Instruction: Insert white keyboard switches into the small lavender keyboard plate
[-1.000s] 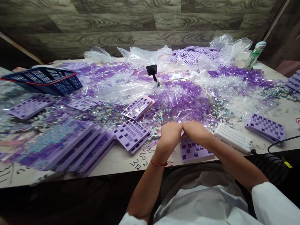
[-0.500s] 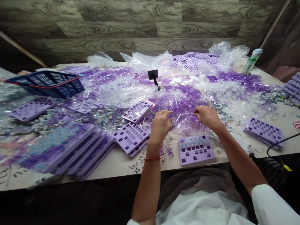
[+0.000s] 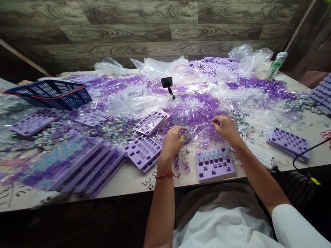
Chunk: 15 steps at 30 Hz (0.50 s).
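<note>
Beside glossy purple plastic pieces (image 3: 201, 105): left hand (image 3: 172, 141) parted, right hand (image 3: 226, 128) pinched together.

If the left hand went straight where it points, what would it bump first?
Probably clear purple plastic pieces ahead of the left hand. If it's above them, maybe the right hand; height's unclear.

We see the left hand (image 3: 172, 142) and the right hand (image 3: 224, 128), together a second ago, now well apart above the clear purple plastic pieces (image 3: 204, 106). Between them and the front edge of the tabletop (image 3: 314, 150), the flat purple rectangular plate with square holes (image 3: 216, 165) comes out from under them, showing its rows of clear, blue-dotted pieces (image 3: 211, 154).
</note>
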Each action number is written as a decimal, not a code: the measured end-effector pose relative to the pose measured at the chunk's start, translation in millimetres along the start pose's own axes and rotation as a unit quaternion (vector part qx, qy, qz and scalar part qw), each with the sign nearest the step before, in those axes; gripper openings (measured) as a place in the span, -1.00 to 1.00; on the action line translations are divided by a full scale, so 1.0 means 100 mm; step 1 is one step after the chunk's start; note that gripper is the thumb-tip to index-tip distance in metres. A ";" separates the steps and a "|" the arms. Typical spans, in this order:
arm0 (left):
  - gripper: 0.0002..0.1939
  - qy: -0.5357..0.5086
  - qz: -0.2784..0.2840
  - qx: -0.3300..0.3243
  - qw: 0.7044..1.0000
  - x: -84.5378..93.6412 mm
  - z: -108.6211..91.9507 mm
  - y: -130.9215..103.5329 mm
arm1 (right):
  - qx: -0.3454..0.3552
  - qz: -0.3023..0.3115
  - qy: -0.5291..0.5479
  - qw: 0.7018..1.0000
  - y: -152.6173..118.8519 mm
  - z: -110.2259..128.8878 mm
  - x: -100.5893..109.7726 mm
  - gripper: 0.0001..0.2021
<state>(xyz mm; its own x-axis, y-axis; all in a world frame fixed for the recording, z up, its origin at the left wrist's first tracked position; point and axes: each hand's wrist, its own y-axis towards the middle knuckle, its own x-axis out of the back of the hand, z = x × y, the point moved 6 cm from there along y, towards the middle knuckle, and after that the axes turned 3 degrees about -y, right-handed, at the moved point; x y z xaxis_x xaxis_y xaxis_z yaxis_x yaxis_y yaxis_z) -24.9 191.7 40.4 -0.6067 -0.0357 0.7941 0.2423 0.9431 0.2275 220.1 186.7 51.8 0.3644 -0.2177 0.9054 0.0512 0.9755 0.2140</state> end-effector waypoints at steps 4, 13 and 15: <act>-0.59 -0.012 0.028 0.008 1.000 -0.03 -0.04 -0.01 | 0.007 0.007 -0.002 1.000 -0.02 0.02 -0.02 -0.79; -0.58 -0.005 0.007 0.009 1.000 -0.07 -0.03 0.04 | 0.019 -0.004 0.007 1.000 -0.04 0.07 0.00 -0.80; -0.60 0.012 -0.008 0.011 1.000 -0.07 -0.01 0.04 | 0.026 -0.008 0.009 1.000 -0.05 0.11 0.00 -0.79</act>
<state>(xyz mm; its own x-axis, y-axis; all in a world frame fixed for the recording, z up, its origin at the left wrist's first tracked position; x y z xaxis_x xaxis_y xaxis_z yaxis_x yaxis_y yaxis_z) -18.6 195.7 35.9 -0.5919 -0.0596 0.8038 0.2152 0.9494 0.2288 209.9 181.0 54.6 0.3815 -0.2325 0.8947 0.0084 0.9687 0.2481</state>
